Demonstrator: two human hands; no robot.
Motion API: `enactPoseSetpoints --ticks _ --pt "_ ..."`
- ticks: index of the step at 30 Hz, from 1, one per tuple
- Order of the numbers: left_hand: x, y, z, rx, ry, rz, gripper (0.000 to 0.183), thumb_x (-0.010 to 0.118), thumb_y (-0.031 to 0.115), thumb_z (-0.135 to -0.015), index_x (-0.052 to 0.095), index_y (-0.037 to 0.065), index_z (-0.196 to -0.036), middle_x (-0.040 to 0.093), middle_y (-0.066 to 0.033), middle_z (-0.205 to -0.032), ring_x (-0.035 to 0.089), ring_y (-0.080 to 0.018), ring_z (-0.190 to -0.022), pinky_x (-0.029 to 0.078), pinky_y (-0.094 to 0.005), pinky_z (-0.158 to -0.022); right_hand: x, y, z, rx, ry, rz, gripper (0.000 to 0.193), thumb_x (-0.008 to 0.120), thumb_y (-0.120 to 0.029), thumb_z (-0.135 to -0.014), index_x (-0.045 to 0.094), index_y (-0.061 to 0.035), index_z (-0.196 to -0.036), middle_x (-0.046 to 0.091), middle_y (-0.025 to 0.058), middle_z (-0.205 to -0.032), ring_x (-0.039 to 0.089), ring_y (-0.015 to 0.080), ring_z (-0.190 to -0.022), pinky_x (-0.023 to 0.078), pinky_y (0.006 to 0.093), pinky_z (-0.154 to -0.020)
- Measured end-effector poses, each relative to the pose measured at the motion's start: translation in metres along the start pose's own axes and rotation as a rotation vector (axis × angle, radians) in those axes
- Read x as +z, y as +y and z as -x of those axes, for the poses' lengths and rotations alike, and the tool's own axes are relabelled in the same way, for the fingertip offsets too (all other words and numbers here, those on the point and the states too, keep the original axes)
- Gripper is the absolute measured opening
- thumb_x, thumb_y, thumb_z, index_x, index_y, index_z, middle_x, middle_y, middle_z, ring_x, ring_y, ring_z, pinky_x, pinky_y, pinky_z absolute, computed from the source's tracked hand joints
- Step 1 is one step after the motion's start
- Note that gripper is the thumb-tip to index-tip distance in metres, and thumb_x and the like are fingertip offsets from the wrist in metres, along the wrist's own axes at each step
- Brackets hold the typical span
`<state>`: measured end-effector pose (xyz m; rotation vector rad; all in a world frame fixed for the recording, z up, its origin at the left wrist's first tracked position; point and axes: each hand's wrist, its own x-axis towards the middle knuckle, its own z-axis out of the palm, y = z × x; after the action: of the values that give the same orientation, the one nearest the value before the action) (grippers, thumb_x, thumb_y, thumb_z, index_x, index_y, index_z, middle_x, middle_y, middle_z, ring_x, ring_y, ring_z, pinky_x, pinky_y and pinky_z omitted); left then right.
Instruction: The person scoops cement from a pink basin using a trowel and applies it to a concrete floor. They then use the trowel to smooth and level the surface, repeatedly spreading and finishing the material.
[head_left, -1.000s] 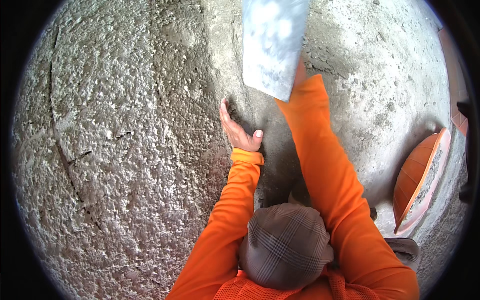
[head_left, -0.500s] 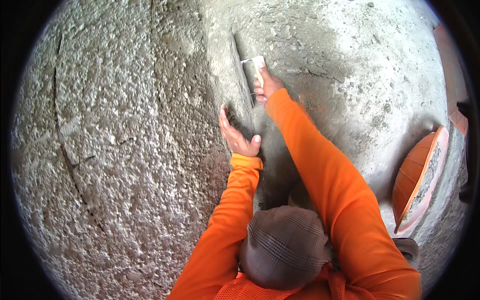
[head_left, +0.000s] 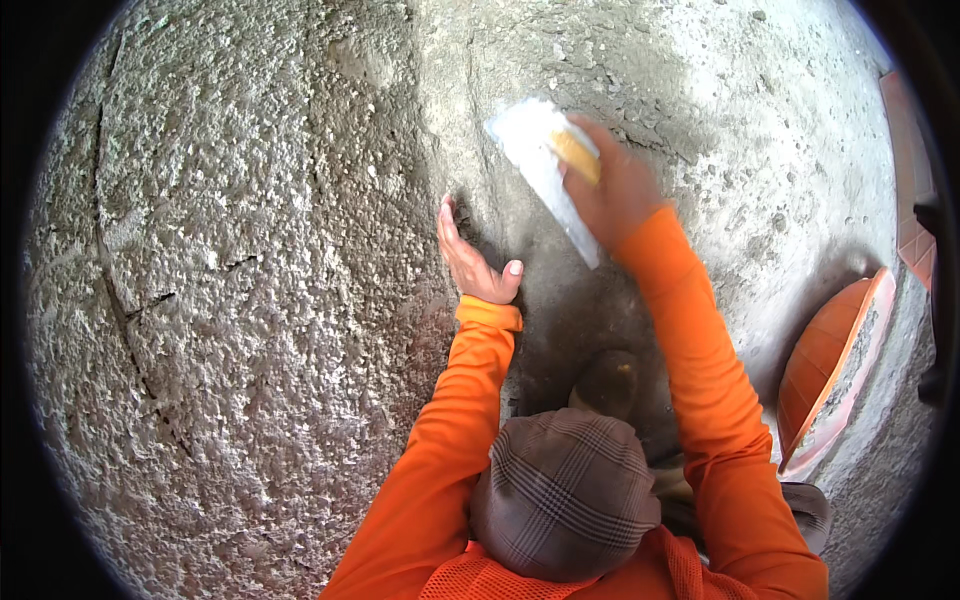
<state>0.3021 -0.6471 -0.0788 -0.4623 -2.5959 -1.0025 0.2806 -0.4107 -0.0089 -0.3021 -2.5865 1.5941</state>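
Observation:
My right hand (head_left: 615, 180) is closed round the yellowish handle of a plastering trowel (head_left: 545, 185), blurred by motion. Its flat, bright metal blade is tilted and turned partly to view, over the grey mortar surface (head_left: 700, 240); whether it touches cannot be told. Below and left of the trowel, my left hand (head_left: 470, 260) holds nothing. Its fingers are stretched out along the border of the rough, pebbly wall surface (head_left: 250, 300), with the thumb apart.
An orange basin (head_left: 825, 365) with grey mortar in it stands tilted at the right. Reddish tile-like pieces (head_left: 905, 180) lie beyond it. A shoe (head_left: 607, 385) shows below my hands, above a plaid cap (head_left: 565, 490). Dark cracks run down the rough surface at the left.
My right hand has swung to the right and nearer with the trowel. Its blade, edge-on against the narrow smooth strip before, now shows its broad face. My left hand has hardly moved.

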Motion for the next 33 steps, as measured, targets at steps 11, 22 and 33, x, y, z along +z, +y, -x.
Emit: enactPoseSetpoints --ticks 11,22,33 --pt "0.0 0.001 0.001 -0.022 -0.017 -0.002 0.119 0.045 0.084 -0.086 0.02 -0.008 -0.157 0.036 -0.0302 -0.156 0.037 -0.0459 -0.143 0.027 -0.054 -0.119 0.055 -0.013 0.029 0.146 -0.143 0.119 0.055 0.059 -0.021 -0.098 0.045 -0.0196 -0.152 0.065 0.0284 -0.101 0.067 0.0459 -0.092 0.055 0.0526 -0.081" --pt "0.001 0.001 -0.001 -0.009 -0.004 -0.008 0.118 0.048 0.083 -0.086 0.021 -0.009 -0.157 0.037 -0.0299 -0.156 0.037 -0.046 -0.143 0.027 -0.0542 -0.119 0.055 0.001 -0.028 0.078 0.01 0.112 0.054 0.058 -0.024 -0.1 0.045 -0.0176 -0.152 0.07 0.0255 -0.098 0.07 0.0431 -0.092 0.057 0.0502 -0.083" --pt "0.001 0.002 -0.001 0.012 0.001 -0.004 0.116 0.051 0.079 -0.086 0.022 -0.008 -0.157 0.037 -0.0294 -0.155 0.037 -0.0457 -0.143 0.026 -0.0537 -0.119 0.042 0.014 -0.022 0.025 0.013 0.068 0.049 0.064 -0.019 -0.094 0.057 -0.0087 -0.142 0.071 0.0289 -0.099 0.068 0.047 -0.094 0.057 0.0488 -0.083"
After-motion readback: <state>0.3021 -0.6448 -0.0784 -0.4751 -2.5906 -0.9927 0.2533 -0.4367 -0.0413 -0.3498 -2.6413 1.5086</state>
